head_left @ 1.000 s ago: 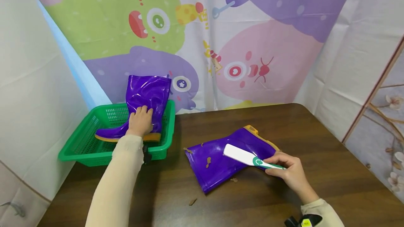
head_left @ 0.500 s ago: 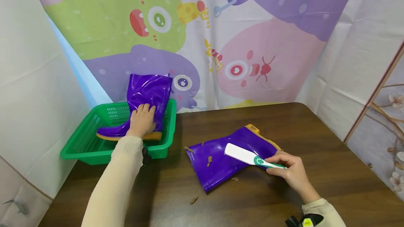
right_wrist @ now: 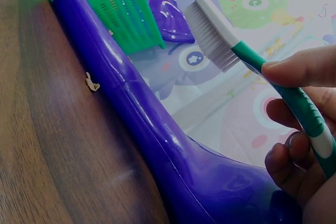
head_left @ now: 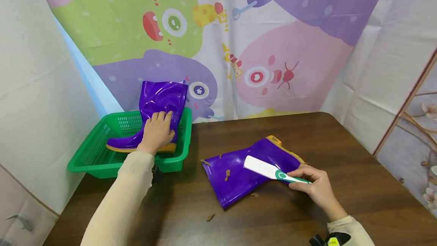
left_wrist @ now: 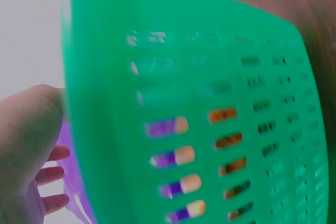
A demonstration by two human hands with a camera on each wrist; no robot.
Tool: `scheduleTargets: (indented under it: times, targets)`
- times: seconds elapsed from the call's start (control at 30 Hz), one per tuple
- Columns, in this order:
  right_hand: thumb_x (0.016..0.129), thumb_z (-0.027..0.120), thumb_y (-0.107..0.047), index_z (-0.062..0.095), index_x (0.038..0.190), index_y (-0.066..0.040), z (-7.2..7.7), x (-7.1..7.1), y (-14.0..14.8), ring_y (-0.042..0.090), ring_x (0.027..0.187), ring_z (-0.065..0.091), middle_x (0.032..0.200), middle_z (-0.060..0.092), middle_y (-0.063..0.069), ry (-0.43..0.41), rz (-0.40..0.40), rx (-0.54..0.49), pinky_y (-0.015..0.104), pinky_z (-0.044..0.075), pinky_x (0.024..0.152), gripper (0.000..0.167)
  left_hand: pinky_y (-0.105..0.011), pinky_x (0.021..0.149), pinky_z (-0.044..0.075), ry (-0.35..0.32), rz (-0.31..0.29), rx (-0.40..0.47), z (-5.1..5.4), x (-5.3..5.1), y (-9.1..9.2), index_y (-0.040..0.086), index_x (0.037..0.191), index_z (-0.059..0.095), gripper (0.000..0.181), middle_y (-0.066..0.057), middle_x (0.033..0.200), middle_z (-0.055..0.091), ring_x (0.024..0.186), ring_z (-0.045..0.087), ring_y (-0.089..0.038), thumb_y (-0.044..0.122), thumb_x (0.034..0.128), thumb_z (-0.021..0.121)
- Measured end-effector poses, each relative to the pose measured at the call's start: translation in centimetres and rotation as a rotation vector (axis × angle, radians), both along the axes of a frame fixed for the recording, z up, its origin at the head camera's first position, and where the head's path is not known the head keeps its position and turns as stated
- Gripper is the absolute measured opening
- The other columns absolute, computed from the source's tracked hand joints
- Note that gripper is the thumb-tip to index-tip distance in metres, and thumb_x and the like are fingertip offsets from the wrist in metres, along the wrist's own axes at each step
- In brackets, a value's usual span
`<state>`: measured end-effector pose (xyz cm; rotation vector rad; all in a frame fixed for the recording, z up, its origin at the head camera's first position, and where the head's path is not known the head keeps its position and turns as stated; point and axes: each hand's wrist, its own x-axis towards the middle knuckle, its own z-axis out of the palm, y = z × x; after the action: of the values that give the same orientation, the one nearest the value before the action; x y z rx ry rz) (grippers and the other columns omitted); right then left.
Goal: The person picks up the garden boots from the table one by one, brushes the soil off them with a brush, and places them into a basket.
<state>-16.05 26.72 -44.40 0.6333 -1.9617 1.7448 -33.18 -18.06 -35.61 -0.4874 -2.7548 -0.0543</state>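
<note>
Against the earlier views, the left hand (head_left: 157, 134) has been shifted slightly toward the heel side of the standing boot (head_left: 162, 98), with fingers spread; whether firm contact is kept cannot be told. This is judged to be a release, the boot being left upright in the green basket (head_left: 106, 172) at the far left corner of the table (head_left: 345, 158). No change is noted at the right hand (head_left: 315, 187), by which the brush (head_left: 263, 167) is pinched above the lying boot (head_left: 235, 187), near the table's middle, bristles apart from it. Brown flakes (head_left: 227, 174) are found on its shaft and beside it; work there is judged unfinished. Room for strokes is offered toward the near edge and far right corner; beyond the far edge, reach is limited by the curtain (head_left: 218, 41).
</note>
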Motion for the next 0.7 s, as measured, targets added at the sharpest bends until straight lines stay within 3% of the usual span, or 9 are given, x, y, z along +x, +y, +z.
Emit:
scheduleTargets:
  times: [0.2,0.4,0.7]
  targets:
    - [0.061,0.073,0.028,0.076,0.088,0.002,0.0,0.1,0.0,0.006,0.075,0.059,0.082,0.070,0.002,-0.006,-0.010,0.003,0.017,0.046,0.062,0.038,-0.058,0.098,0.043,0.061,-0.050,0.006,0.1,1.3,1.7,-0.006,0.142,0.045,0.061,-0.028,0.130,0.051,0.123,0.044,-0.045,0.018,0.0906,0.065]
    - [0.061,0.072,0.029,0.076,0.088,0.002,-0.1,0.1,0.0,0.007,0.075,0.059,0.082,0.070,0.002,-0.007,0.001,-0.005,0.017,0.046,0.062,0.038,-0.057,0.094,0.046,0.119,-0.093,0.017,-0.5,2.5,3.0,-0.006,0.140,0.048,0.061,-0.027,0.128,0.054,0.120,0.047,-0.044,0.019,0.0890,0.069]
    - [0.061,0.072,0.029,0.076,0.088,0.002,-0.1,0.1,0.0,0.007,0.076,0.059,0.082,0.070,0.003,-0.006,0.001,-0.007,0.017,0.046,0.062,0.038,-0.051,0.090,0.050,0.282,-0.202,0.010,-1.8,4.3,5.1,-0.009,0.135,0.051,0.064,-0.025,0.120,0.056,0.113,0.050,-0.041,0.019,0.0836,0.076]
